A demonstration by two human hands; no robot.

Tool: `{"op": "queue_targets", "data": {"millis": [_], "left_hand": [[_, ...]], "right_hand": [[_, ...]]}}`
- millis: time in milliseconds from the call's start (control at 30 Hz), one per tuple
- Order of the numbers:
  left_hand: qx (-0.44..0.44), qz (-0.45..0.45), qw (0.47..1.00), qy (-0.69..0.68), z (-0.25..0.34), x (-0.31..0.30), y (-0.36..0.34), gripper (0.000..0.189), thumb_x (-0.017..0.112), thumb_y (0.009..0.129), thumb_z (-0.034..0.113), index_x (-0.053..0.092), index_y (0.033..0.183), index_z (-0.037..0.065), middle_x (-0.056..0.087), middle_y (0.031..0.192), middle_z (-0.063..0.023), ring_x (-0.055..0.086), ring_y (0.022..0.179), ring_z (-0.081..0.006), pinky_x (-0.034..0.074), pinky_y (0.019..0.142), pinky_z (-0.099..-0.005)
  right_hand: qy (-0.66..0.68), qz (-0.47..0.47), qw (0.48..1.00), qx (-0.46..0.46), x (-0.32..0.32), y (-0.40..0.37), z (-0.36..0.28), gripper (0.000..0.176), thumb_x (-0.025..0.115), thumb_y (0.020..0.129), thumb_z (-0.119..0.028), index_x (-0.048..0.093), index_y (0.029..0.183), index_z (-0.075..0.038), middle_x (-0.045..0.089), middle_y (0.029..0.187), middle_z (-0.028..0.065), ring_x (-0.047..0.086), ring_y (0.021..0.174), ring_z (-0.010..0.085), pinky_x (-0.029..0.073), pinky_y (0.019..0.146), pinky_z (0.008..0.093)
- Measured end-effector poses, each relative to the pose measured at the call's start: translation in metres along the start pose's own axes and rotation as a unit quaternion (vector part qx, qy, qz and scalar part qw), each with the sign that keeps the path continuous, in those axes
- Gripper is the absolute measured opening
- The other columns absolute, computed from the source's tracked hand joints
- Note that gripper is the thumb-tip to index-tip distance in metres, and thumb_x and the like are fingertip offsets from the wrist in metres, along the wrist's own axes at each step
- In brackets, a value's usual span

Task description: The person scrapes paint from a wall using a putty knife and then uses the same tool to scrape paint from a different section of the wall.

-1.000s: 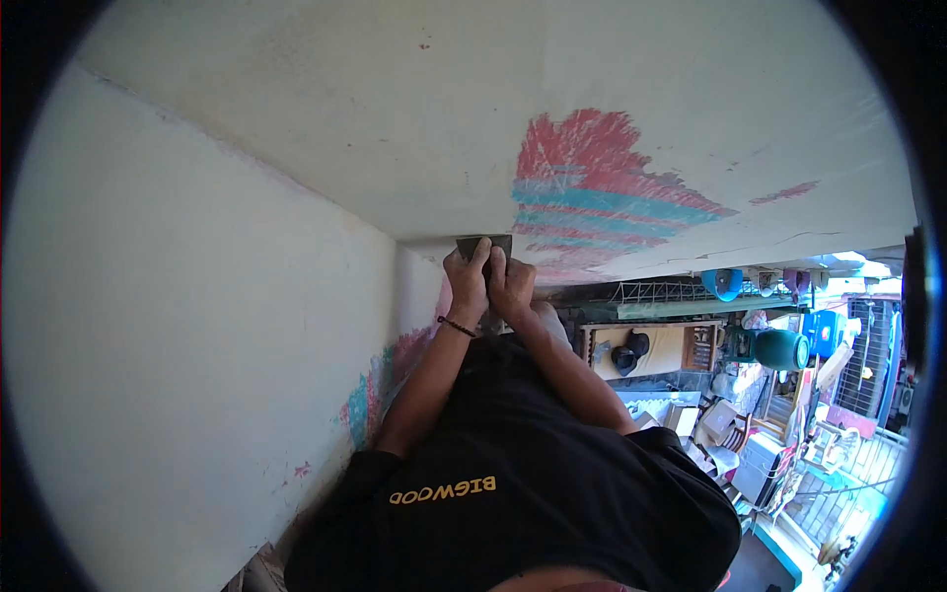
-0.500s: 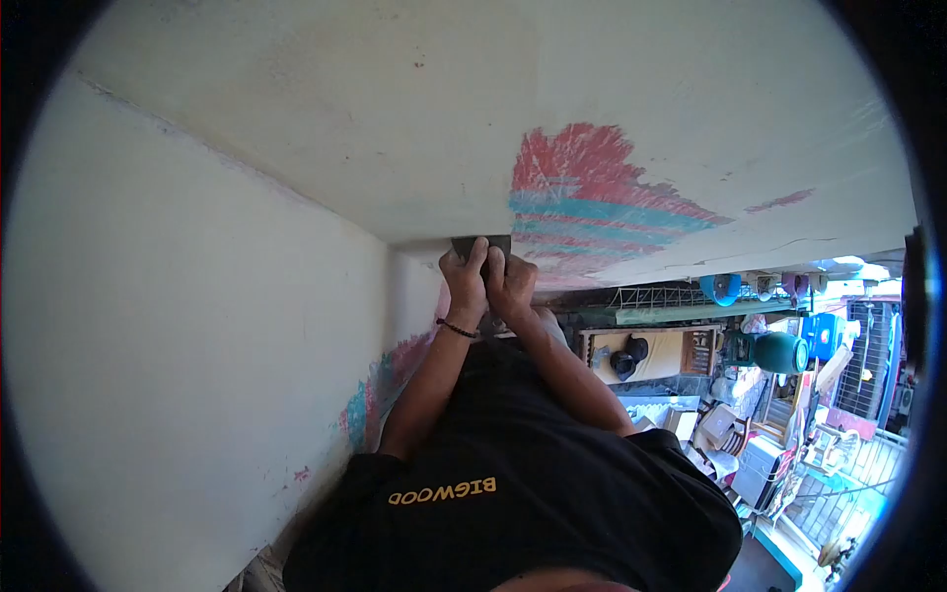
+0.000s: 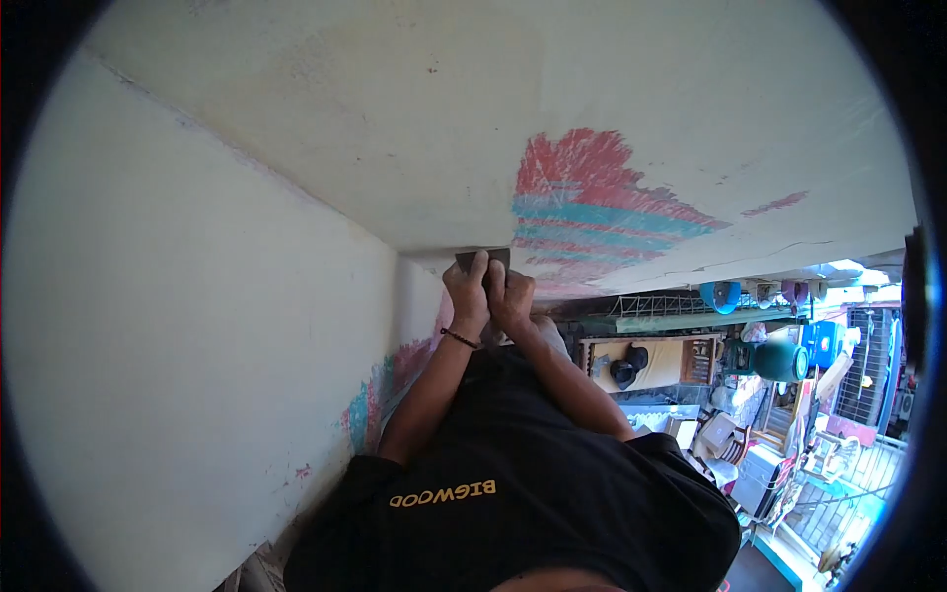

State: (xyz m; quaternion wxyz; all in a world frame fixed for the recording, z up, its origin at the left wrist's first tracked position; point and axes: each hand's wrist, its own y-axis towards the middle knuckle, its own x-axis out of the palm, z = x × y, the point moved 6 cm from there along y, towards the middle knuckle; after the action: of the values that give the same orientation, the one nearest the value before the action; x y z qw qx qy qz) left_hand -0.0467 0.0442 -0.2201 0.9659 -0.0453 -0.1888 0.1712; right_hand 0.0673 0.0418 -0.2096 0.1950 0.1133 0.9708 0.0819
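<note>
Both my hands reach forward and grip a dark flat scraper (image 3: 482,259). Its blade presses against the pale plastered surface (image 3: 414,118), right where that surface meets the side wall (image 3: 197,326). My left hand (image 3: 466,293), with a dark bracelet at the wrist, is wrapped around the scraper from the left. My right hand (image 3: 514,299) closes over it from the right, touching the left one. A patch of red and teal paint (image 3: 592,202) remains on the surface just right of the blade. My black shirt (image 3: 533,483) fills the bottom of the view.
More red and teal paint traces (image 3: 380,395) run along the side wall by my left forearm. To the right, beyond the surface's edge, lies a cluttered yard with a green tank (image 3: 782,360), a wooden shelf (image 3: 656,360), boxes and railings (image 3: 838,493).
My hands and the scraper have shifted slightly lower in the view, staying at the same corner. The grip is unchanged.
</note>
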Motion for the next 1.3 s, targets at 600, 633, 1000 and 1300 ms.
{"op": "queue_targets", "data": {"millis": [600, 633, 1000, 1300], "left_hand": [[-0.026, 0.034, 0.999, -0.02, -0.002, 0.001, -0.002, 0.022, 0.069, 0.092, 0.017, 0.066, 0.098, -0.005, 0.067, 0.091, -0.0037, 0.06, 0.081, -0.0117, 0.049, 0.073, -0.028], [-0.03, 0.038, 0.999, -0.021, -0.006, -0.001, -0.001, 0.022, 0.069, 0.093, 0.017, 0.066, 0.098, -0.005, 0.067, 0.092, -0.0041, 0.06, 0.082, -0.0118, 0.049, 0.073, -0.0281], [-0.012, 0.036, 0.999, -0.02, -0.01, -0.005, -0.003, 0.023, 0.069, 0.093, 0.018, 0.066, 0.099, -0.004, 0.066, 0.093, -0.0035, 0.06, 0.082, -0.0126, 0.049, 0.074, -0.0285], [0.017, 0.007, 0.998, -0.054, 0.009, 0.011, 0.005, 0.024, 0.069, 0.093, 0.019, 0.066, 0.099, -0.004, 0.066, 0.093, -0.0025, 0.058, 0.083, -0.0115, 0.048, 0.075, -0.0276]], "right_hand": [[0.004, -0.007, 1.0, 0.005, -0.004, -0.003, -0.01, 0.045, 0.058, 0.097, -0.027, 0.062, 0.066, 0.006, 0.057, 0.058, 0.026, 0.061, 0.05, 0.0388, 0.045, 0.048, 0.0437], [0.006, -0.011, 1.0, 0.002, -0.001, -0.003, -0.001, 0.046, 0.059, 0.097, -0.027, 0.062, 0.066, 0.006, 0.057, 0.058, 0.0259, 0.061, 0.05, 0.0388, 0.045, 0.048, 0.0437], [-0.013, 0.02, 0.999, -0.025, -0.002, -0.003, 0.003, 0.048, 0.061, 0.095, -0.028, 0.061, 0.061, 0.006, 0.056, 0.055, 0.026, 0.06, 0.048, 0.0392, 0.045, 0.047, 0.0446], [-0.031, 0.008, 0.999, -0.041, -0.009, 0.006, -0.013, 0.047, 0.057, 0.097, -0.029, 0.061, 0.067, 0.006, 0.057, 0.059, 0.0259, 0.062, 0.052, 0.0396, 0.044, 0.049, 0.0452]]}}
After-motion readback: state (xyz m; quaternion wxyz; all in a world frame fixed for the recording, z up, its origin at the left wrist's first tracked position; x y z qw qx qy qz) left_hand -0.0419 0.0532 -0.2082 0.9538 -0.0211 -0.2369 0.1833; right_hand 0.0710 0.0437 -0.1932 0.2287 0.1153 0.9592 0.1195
